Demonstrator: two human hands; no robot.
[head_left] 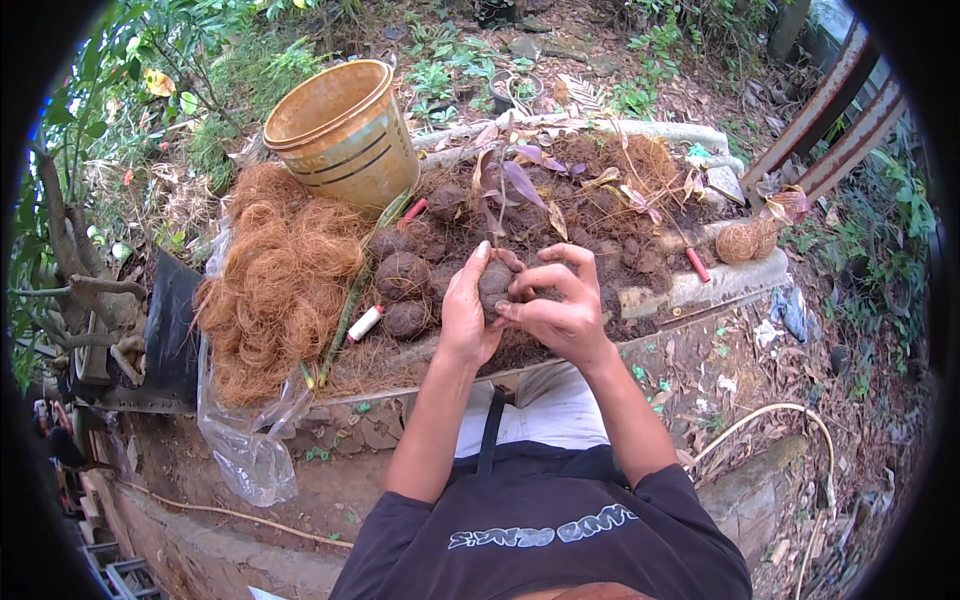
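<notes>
Between my hands is a dark soil ball [494, 284], with a thin plant of purple leaves [522, 183] standing up from it. My left hand [466, 305] is closed round its left side, thumb pointing up. The curled fingers of my right hand [562, 308] press on its right side; part of the ball is hidden behind them. Just left of my left hand lie fibre-wrapped balls [402, 276] and a bare dark ball [405, 320]. A white spool [366, 323] rests beside them on the fibre.
Loose brown coconut fibre [285, 280] is heaped at the left, on clear plastic [250, 465]. Behind it a dirty yellow bucket [345, 135] leans. Dark soil [620, 225] covers the slab's middle. A red stick [697, 265] and round fibrous balls [738, 243] lie right, near rusty metal bars [850, 140].
</notes>
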